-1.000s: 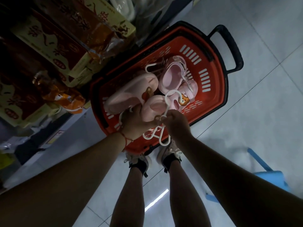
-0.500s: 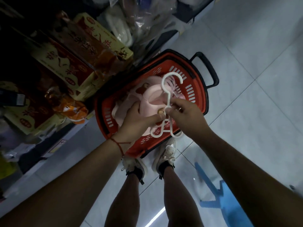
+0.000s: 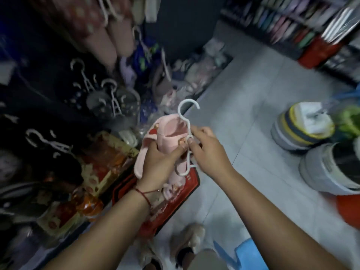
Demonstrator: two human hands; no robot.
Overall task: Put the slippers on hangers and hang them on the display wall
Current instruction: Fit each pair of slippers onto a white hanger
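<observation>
My left hand [image 3: 158,162] grips a pair of pink slippers [image 3: 167,131] held upright at chest height. My right hand [image 3: 206,151] pinches the stem of a white plastic hanger [image 3: 188,121] pressed against the slippers, its hook pointing up. Below the hands lies the red basket [image 3: 192,182] with more pink slippers [image 3: 170,189] in it. The display wall [image 3: 58,90] on the left is dark and carries several slippers on white hangers [image 3: 115,100].
Red and yellow boxes [image 3: 105,164] and orange packets [image 3: 89,207] are stacked at the lower left. Stacked grey basins [image 3: 300,131] stand on the tiled floor to the right. A blue stool [image 3: 249,256] sits by my feet. Shelves of goods [image 3: 303,22] run along the far right.
Both hands have lifted the slippers and hanger up out of the basket, and my view has swung upward from the basket toward the display wall and shop floor.
</observation>
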